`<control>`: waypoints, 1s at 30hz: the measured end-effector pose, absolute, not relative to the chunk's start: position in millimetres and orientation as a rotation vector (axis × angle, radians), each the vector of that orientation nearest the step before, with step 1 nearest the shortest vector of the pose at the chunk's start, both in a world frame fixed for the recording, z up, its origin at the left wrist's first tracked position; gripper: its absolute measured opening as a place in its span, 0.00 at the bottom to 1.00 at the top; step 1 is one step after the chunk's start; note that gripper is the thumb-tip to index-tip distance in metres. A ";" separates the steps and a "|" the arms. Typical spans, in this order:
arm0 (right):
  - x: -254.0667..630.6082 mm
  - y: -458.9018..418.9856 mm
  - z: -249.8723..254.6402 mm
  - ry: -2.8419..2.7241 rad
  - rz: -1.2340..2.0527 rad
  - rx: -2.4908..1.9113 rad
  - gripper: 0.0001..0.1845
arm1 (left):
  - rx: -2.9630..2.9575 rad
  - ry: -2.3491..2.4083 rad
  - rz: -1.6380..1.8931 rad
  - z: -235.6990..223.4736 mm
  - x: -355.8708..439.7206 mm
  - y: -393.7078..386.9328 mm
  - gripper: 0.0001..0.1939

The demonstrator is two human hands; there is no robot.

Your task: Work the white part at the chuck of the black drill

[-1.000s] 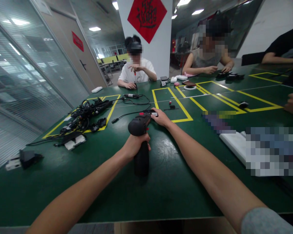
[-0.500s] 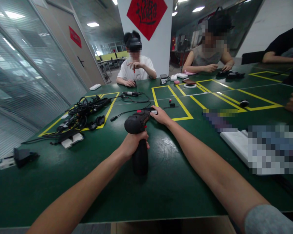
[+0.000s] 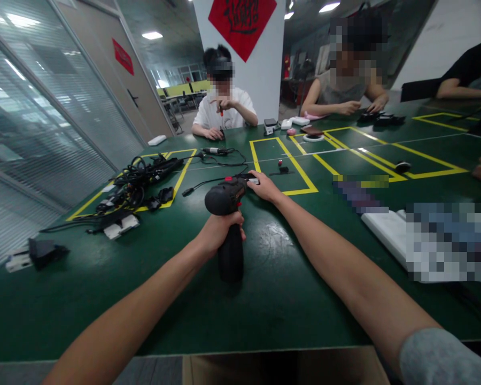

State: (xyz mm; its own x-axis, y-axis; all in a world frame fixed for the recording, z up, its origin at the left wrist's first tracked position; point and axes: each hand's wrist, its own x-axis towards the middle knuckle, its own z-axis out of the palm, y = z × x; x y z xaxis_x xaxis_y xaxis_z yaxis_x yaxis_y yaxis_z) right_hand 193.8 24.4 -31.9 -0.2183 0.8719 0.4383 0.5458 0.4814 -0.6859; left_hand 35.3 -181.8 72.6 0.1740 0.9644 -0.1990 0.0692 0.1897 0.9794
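Observation:
My left hand (image 3: 220, 234) wraps the grip of a black cordless drill (image 3: 225, 196), which stands upright over the green table with its handle base (image 3: 230, 262) hanging below my fist. My right hand (image 3: 264, 187) reaches across to the drill's front end, its fingers closed around the nose. A small pale metal tip (image 3: 254, 181) shows past those fingers, and I cannot tell if it is a bit or part of the chuck. A thin black cable (image 3: 208, 183) runs along the table just behind the drill.
Tangled black cables and adapters (image 3: 144, 179) lie in a yellow-taped area at left. Small parts (image 3: 282, 169) sit in a taped box beyond my right hand. Co-workers sit across the table, one holding a small screwdriver (image 3: 221, 115). A white board (image 3: 385, 233) lies at right.
The whole scene has shifted slightly upward in view as my head tipped down. The drill has moved a little left, and both hands stay on it.

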 end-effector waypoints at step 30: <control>194.4 27.1 -32.6 -1.912 0.474 -1.151 0.25 | 1.193 1.216 0.932 74.5 40.2 -184.1 0.07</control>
